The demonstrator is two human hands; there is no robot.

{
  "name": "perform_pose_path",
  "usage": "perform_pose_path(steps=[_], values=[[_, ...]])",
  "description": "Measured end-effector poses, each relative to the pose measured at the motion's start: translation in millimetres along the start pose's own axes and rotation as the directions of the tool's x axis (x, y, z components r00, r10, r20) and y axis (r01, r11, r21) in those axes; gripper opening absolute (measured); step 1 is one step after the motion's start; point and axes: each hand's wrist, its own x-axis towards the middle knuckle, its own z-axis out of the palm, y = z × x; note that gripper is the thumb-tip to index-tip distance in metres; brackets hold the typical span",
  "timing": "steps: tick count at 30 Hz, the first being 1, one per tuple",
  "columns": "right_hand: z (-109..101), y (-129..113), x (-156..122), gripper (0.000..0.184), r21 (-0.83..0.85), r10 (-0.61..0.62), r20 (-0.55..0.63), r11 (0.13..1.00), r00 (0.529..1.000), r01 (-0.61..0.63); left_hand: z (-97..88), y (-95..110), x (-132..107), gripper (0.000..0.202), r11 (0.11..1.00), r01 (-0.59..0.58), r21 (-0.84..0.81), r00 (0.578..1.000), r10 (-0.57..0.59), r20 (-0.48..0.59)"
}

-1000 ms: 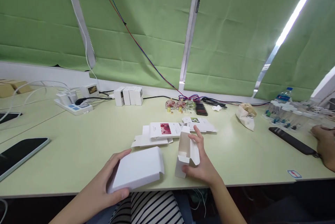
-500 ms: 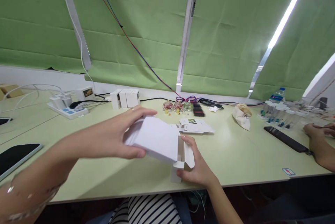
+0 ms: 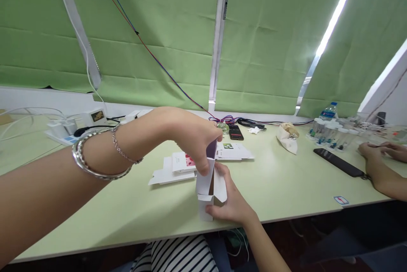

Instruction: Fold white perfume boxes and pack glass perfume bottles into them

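A: Nearest stuff?

B: Striped cloth (image 3: 179, 255) on lap, below table (image 3: 280, 191) edge. White carton (image 3: 205, 211) stood upright on table just inside that edge, approx. ctr, side flap (image 3: 220, 186) out to R.

A: R hand?

B: R hand (image 3: 232, 203) gripped carton from R side, thumb on near face, fingers round behind flap, spread abt. carton width.

A: L hand?

B: L hand (image 3: 193, 136) was above carton, bent down at wrist, holding white box piece (image 3: 203, 183) btwn thumb on near side & fingers mostly hidden. Gap = piece's thickness. Piece was at carton's top opening; depth inside, can't tell. Bangles (image 3: 81, 159) on L wrist.

A: Past the hands?

B: Flattened cartons: red-pic carton (image 3: 179, 162) L, green-pic carton (image 3: 238, 152) R. Dark phone (image 3: 338, 162) far R, near co-worker's hands (image 3: 370, 151); their grip, can't tell, too small.

A: Back row?

B: Cloth bag (image 3: 288, 139), 2nd phone (image 3: 235, 132), lidded clear tubs (image 3: 332, 131), coiled cables (image 3: 251, 123), bottle (image 3: 329, 113). Power strip (image 3: 69, 140) far L, partly blocked. Green blinds (image 3: 260, 51) behind everything.
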Motion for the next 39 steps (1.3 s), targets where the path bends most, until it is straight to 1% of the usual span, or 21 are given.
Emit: perform_pose_path(steps=[3, 6, 8, 11, 13, 17, 18, 19, 20, 21, 22, 23, 24, 25, 27, 28, 31, 33, 35, 37, 39], values=[[-0.4, 0.4, 0.7, 0.091, 0.015, -0.005, 0.003, 1.0, 1.0, 0.005, 1.3, 0.5, 3.4, 0.055, 1.0, -0.009, -0.002, 1.0, 0.009, 0.019], [-0.6, 2.0, 0.7, 0.092, -0.011, 0.018, -0.003, 1.0, 1.0, -0.018, 5.3, -3.3, 6.7, 0.06, 0.999, -0.012, -0.031, 0.999, 0.013, 0.03], [-1.3, 2.7, 0.2, 0.092, -0.012, 0.042, -0.008, 0.999, 0.999, -0.042, 8.3, -6.3, 8.7, 0.063, 0.998, -0.017, -0.058, 1.0, 0.018, 0.025], [-2.8, 2.6, -0.8, 0.092, 0.033, 0.065, -0.002, 0.997, 0.998, -0.065, 13.6, -9.2, 10.6, 0.066, 0.997, -0.009, -0.08, 1.0, 0.008, -0.009], [-2.6, 2.0, -0.9, 0.095, 0.03, 0.072, -0.005, 0.997, 0.997, -0.072, 19.9, -8.7, 11.3, 0.066, 0.998, -0.005, -0.056, 1.0, 0.005, 0.008], [-0.3, 1.6, 0.7, 0.098, 0.026, 0.035, 0.002, 0.999, 0.999, -0.035, 41.8, -4.7, 10.6, 0.065, 0.999, -0.048, -0.014, 0.991, 0.049, 0.126], [-0.1, 2.3, 1.2, 0.098, 0.034, 0.023, 0.0, 0.999, 1.0, -0.023, 48.5, -4.0, 9.4, 0.067, 0.997, -0.066, -0.031, 0.991, 0.07, 0.115], [-0.3, 3.3, 1.5, 0.099, 0.035, 0.018, -0.009, 0.999, 1.0, -0.017, 55.1, -3.8, 7.7, 0.069, 0.995, -0.084, -0.049, 0.994, 0.087, 0.064], [-0.8, 4.6, 1.6, 0.1, 0.03, 0.023, -0.023, 0.999, 0.999, -0.022, 61.7, -3.8, 5.6, 0.069, 0.993, -0.097, -0.06, 0.995, 0.096, -0.024], [-1.5, 6.0, 1.6, 0.1, 0.022, 0.033, -0.039, 0.999, 0.999, -0.032, 68.1, -4.1, 3.0, 0.066, 0.992, -0.107, -0.06, 0.986, 0.098, -0.135], [-2.2, 7.3, 1.4, 0.1, 0.014, 0.042, -0.051, 0.999, 0.998, -0.042, 74.6, -4.4, 0.3, 0.06, 0.991, -0.12, -0.054, 0.965, 0.104, -0.241], [-2.8, 8.3, 1.1, 0.1, 0.012, 0.045, -0.056, 0.999, 0.997, -0.044, 81.4, -4.5, -2.4, 0.052, 0.988, -0.147, -0.048, 0.941, 0.125, -0.314], [-3.1, 9.0, 0.8, 0.1, 0.017, 0.042, -0.056, 0.999, 0.998, -0.041, 88.4, -4.2, -4.9, 0.044, 0.981, -0.189, -0.046, 0.923, 0.161, -0.35], [-3.0, 9.2, 0.6, 0.1, 0.028, 0.036, -0.054, 0.999, 0.998, -0.034, 95.7, -3.4, -7.1, 0.039, 0.97, -0.236, -0.051, 0.913, 0.203, -0.354], [-2.3, 9.0, 0.3, 0.101, 0.061, 0.027, -0.039, 0.998, 0.999, -0.025, 110.3, -0.8, -10.8, 0.038, 0.948, -0.309, -0.082, 0.909, 0.269, -0.318], [-2.3, 8.9, 0.2, 0.101, 0.078, 0.029, -0.031, 0.997, 0.999, -0.027, 116.7, 0.5, -12.4, 0.041, 0.942, -0.32, -0.097, 0.911, 0.279, -0.303], [-8.5, 11.1, -1.9, 0.1, 0.101, 0.032, -0.025, 0.994, 0.999, -0.029, 128.0, -1.1, -18.0, 0.059, 0.951, -0.288, -0.116, 0.916, 0.238, -0.324], [-21.0, 15.8, -6.2, 0.1, 0.064, 0.042, -0.061, 0.997, 0.997, -0.038, 129.2, -9.8, -22.3, 0.066, 0.963, -0.245, -0.115, 0.904, 0.184, -0.385], [-38.8, 22.8, -13.2, 0.1, -0.004, 0.067, -0.133, 0.998, 0.989, -0.068, 129.0, -24.7, -25.8, 0.067, 0.976, -0.169, -0.134, 0.88, 0.088, -0.467], [-56.7, 30.6, -21.0, 0.104, -0.05, 0.089, -0.234, 0.993, 0.968, -0.104, 131.5, -43.2, -27.0, 0.062, 0.977, -0.068, -0.202, 0.85, -0.049, -0.525], [-68.7, 37.3, -27.1, 0.114, -0.021, 0.128, -0.316, 0.99, 0.94, -0.142, 139.1, -62.0, -25.3, 0.059, 0.955, 0.028, -0.296, 0.816, -0.193, -0.544]])
